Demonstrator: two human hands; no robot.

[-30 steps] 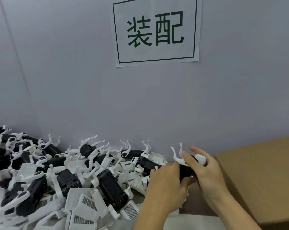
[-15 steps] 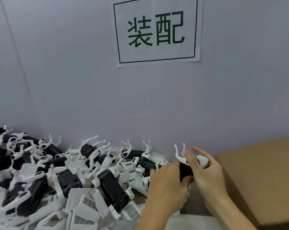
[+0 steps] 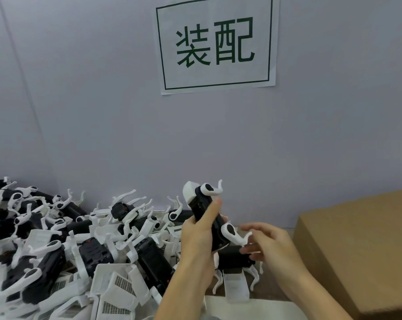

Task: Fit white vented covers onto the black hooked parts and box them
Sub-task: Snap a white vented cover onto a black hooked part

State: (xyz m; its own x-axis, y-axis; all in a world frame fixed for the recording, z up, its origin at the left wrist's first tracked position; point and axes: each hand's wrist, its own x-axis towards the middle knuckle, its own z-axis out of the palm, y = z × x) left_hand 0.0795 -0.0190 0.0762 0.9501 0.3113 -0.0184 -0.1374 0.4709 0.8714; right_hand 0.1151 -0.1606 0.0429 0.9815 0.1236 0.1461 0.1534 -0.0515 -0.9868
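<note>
Left hand point(image 3: 201, 229) grips a black hooked part point(image 3: 207, 209) with its white cover point(image 3: 189, 192), raised upright before the grey wall point(image 3: 103, 112). Right hand point(image 3: 269, 243) beside it, fingers loose. Pile of parts point(image 3: 80, 239) left; cardboard box point(image 3: 357, 245) right; paper sign point(image 3: 216, 42) above.

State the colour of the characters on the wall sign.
Dark green, on the white sign, clearest in the head view.

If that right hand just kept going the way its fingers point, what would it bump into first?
Most likely the black hooked part held upright in the left hand. The right hand points left, fingertips near its lower white hook; depth is uncertain.
</note>
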